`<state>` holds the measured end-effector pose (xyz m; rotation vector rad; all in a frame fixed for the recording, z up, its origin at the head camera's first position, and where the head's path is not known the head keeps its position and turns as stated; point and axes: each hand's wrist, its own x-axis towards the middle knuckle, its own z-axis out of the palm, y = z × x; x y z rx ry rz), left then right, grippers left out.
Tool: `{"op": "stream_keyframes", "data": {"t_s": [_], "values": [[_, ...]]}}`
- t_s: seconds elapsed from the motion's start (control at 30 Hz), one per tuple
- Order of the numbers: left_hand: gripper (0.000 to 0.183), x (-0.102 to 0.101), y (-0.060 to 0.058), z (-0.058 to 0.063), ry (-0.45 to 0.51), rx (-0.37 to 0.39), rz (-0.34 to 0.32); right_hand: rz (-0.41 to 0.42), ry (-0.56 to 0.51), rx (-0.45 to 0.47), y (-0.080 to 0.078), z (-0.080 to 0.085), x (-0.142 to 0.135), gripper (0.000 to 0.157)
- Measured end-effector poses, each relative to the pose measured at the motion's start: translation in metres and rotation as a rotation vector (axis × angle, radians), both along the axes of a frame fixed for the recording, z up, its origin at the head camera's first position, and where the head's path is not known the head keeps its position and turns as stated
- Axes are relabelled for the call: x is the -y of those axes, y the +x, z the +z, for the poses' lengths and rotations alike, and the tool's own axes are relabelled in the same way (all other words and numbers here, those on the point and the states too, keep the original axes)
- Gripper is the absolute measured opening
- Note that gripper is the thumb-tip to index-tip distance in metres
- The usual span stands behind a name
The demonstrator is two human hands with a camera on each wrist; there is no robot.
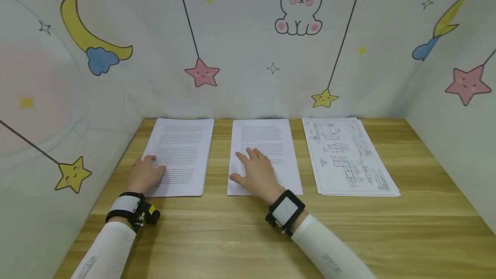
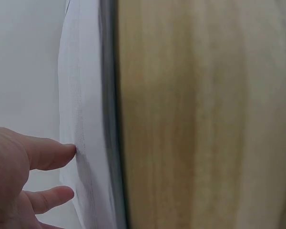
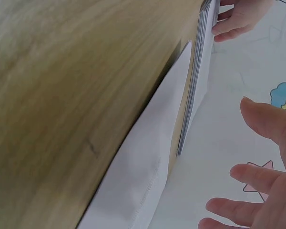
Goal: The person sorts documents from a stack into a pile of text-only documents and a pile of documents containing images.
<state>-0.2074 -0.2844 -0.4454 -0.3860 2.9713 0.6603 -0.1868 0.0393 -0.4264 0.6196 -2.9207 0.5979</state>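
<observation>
At the left of the head view, the left hand [image 1: 144, 175] rests on the lower left edge of the left paper stack [image 1: 180, 150], thumb and fingers extended and apart. At the centre, the right hand [image 1: 257, 173] is over the lower part of the middle paper stack [image 1: 261, 132], fingers spread wide and holding nothing. At centre right, a stack of drawing sheets [image 1: 348, 158] lies untouched on the table [image 1: 217, 236]. All three stacks lie side by side, with gaps between them. The step in hand is judged to be positioning the hands at the left and middle stacks. The next move probably calls for lowering the right fingers to a sheet edge while the left hand steadies its stack.

In the left wrist view, at lower left, the thumb [image 2: 52, 153] appears to touch the printed face of the left stack; one finger extends below it, well apart. No grip is visible.

In the right wrist view, at lower right, the right hand is open-fingered and clear of the paper. The left hand shows at upper right, beside the left stack; its exact contact cannot be told here.
</observation>
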Motion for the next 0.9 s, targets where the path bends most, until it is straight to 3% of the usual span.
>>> {"op": "stream_keyframes", "data": {"t_s": [0.9], "values": [[0.065,-0.007,0.003,-0.004,-0.020,0.062,-0.011,0.146,0.078,0.097,0.012,-0.015,0.035,0.059]]}}
